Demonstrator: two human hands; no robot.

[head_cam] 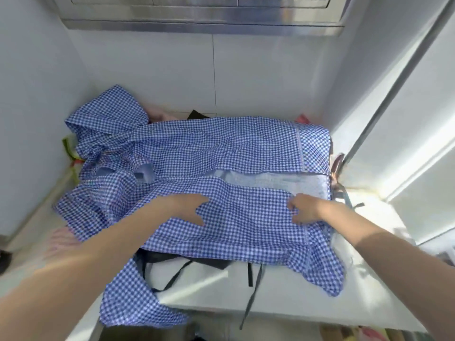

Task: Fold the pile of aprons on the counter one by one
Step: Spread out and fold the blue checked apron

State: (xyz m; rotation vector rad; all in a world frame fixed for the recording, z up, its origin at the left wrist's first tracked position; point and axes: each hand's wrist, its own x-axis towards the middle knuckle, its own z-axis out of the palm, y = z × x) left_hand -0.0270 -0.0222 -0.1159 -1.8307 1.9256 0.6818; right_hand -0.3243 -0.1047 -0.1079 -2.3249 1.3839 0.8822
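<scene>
From the head view, your left hand (189, 205) lies flat on the blue checked apron (197, 153), fingers stretched out and spread, thumb apart, pressing the cloth near its middle; its grip is slack, holding nothing. Your right hand (305, 209) rests further right on the same apron, its fingers curled in and pinching a fold of the checked cloth near the right side, just below a pale strip where the underside of the fabric shows.

The apron is spread across the white counter (307, 291), covering most of it. Its upper half lies fairly smooth, the left end is bunched and rumpled against the left wall, and one corner hangs over the near edge of the counter at lower left. Another flap droops at the near right.

Under it you can see more of the pile: dark fabric (197, 260) with thin straps trailing toward the near edge, a bit of pink cloth (160, 115) at the back, and a green-edged piece (67, 146) at the far left.

A steel hood (197, 18) hangs above the back wall.
</scene>
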